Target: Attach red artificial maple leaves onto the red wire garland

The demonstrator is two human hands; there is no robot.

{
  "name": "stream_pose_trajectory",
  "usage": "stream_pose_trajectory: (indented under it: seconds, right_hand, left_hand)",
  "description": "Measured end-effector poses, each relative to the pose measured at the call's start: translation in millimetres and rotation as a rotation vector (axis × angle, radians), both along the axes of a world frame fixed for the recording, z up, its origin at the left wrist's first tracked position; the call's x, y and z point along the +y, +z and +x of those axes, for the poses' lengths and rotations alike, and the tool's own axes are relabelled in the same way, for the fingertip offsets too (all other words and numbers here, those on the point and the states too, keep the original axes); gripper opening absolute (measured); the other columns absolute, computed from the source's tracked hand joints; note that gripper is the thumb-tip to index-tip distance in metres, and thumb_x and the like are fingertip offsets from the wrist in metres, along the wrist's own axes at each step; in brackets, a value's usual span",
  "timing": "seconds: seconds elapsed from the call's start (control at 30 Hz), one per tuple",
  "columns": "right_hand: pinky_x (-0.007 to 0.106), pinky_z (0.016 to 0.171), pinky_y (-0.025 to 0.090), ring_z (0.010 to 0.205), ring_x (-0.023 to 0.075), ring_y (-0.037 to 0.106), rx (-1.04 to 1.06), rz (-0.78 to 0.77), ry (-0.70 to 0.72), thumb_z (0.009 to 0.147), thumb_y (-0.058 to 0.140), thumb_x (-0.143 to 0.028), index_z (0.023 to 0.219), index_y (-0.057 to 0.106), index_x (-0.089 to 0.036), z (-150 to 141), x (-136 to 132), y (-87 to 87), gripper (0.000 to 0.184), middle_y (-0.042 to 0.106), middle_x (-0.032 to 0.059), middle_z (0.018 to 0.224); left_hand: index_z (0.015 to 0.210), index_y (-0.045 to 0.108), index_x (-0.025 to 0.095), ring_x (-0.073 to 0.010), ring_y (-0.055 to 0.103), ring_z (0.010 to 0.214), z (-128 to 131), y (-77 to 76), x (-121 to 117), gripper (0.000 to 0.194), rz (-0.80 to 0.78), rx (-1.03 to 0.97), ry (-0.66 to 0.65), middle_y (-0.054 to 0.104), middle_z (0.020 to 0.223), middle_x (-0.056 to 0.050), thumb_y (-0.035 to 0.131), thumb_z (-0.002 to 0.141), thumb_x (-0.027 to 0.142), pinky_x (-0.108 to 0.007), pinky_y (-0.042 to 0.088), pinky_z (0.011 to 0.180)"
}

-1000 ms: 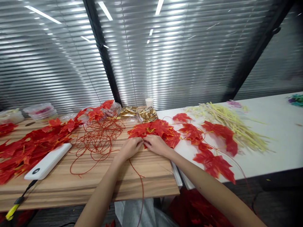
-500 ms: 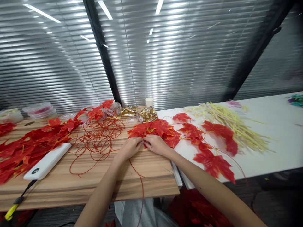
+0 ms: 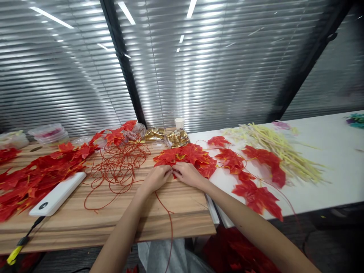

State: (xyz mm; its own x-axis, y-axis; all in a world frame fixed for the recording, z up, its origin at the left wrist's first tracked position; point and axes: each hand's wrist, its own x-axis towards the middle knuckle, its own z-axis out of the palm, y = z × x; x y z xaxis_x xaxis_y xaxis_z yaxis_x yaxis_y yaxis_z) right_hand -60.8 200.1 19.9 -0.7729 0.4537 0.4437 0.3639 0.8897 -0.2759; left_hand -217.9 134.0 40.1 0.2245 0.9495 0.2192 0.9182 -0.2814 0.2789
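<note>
At the near edge of a pile of red artificial maple leaves (image 3: 193, 153), my two hands meet with their fingertips almost touching. My left hand (image 3: 157, 177) is closed in a pinch, and a thin red cord (image 3: 171, 223) runs out from beneath it and over the table edge. My right hand (image 3: 187, 173) is also closed, thumb against fingers, right against the leaves. What lies between its fingertips is too small and hidden to make out. More cord-strung maple leaves (image 3: 257, 195) trail off to the right on the white table.
A loose red cord tangle (image 3: 118, 163) lies left of my hands, beside a white power bank (image 3: 58, 195) and a long leaf heap (image 3: 42, 174). Gold foil packets (image 3: 178, 137) and a paper cup (image 3: 179, 123) stand behind. Yellow stems (image 3: 287, 155) lie on the white table (image 3: 341, 163).
Almost nothing differs. Both hands stay pinched at the same spot by the leaves, and the view has shifted very slightly.
</note>
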Motion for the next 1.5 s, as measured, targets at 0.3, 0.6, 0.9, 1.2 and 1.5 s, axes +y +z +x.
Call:
stream_pose_trajectory:
  seconds: [0.3, 0.6, 0.9, 1.2, 1.5]
  right_hand:
    - [0.021, 0.060, 0.036, 0.067, 0.0118, 0.052, 0.009, -0.016, 0.008, 0.082, 0.049, -0.014, 0.079, 0.058, -0.016, 1, -1, 1.2, 0.010, 0.058, 0.0026, 0.076]
    - [0.023, 0.067, 0.040, 0.075, 0.0140, 0.056, 0.085, 0.003, 0.011, 0.085, 0.046, -0.016, 0.091, 0.059, -0.017, 2, 2, -3.5, 0.015, 0.062, 0.0040, 0.083]
    - [0.023, 0.065, 0.042, 0.071, 0.0145, 0.059, 0.184, 0.013, -0.043, 0.087, 0.046, -0.025, 0.092, 0.064, -0.018, 1, 4, -5.3, 0.020, 0.065, 0.0046, 0.079]
    - [0.024, 0.069, 0.045, 0.076, 0.0149, 0.061, 0.327, -0.003, -0.054, 0.086, 0.048, -0.028, 0.099, 0.062, -0.017, 2, 3, -3.2, 0.022, 0.067, 0.0055, 0.089]
    - [0.026, 0.069, 0.047, 0.074, 0.0143, 0.060, 0.488, 0.043, 0.020, 0.088, 0.044, -0.025, 0.095, 0.061, -0.016, 3, 2, -0.6, 0.021, 0.065, 0.0067, 0.084]
  left_hand:
    - [0.077, 0.058, 0.017, -0.0142, 0.055, 0.069, 0, 1.3, -1, 0.023, 0.000, 0.002, 0.001, 0.063, 0.077, -0.004, 0.038, 0.084, 0.024, -0.023, 0.037, 0.062]
    - [0.088, 0.061, 0.017, -0.0150, 0.057, 0.074, 0, -0.1, 1, 0.027, 0.065, -0.119, -0.011, 0.065, 0.082, -0.006, 0.039, 0.086, 0.032, -0.024, 0.040, 0.068]
    - [0.086, 0.062, 0.016, -0.0149, 0.057, 0.074, -1, 2.0, 1, 0.025, 0.098, -0.208, 0.003, 0.065, 0.082, -0.006, 0.039, 0.086, 0.027, -0.024, 0.041, 0.069]
    - [0.091, 0.061, 0.015, -0.0152, 0.058, 0.076, 3, 5.5, 0, 0.025, 0.097, -0.346, -0.015, 0.066, 0.087, -0.007, 0.041, 0.084, 0.027, -0.025, 0.042, 0.071]
    - [0.094, 0.064, 0.011, -0.0099, 0.047, 0.051, 7, 17.1, -2, 0.036, -0.143, -0.853, 0.043, 0.056, 0.055, -0.001, 0.050, 0.078, 0.040, -0.021, 0.038, 0.050]
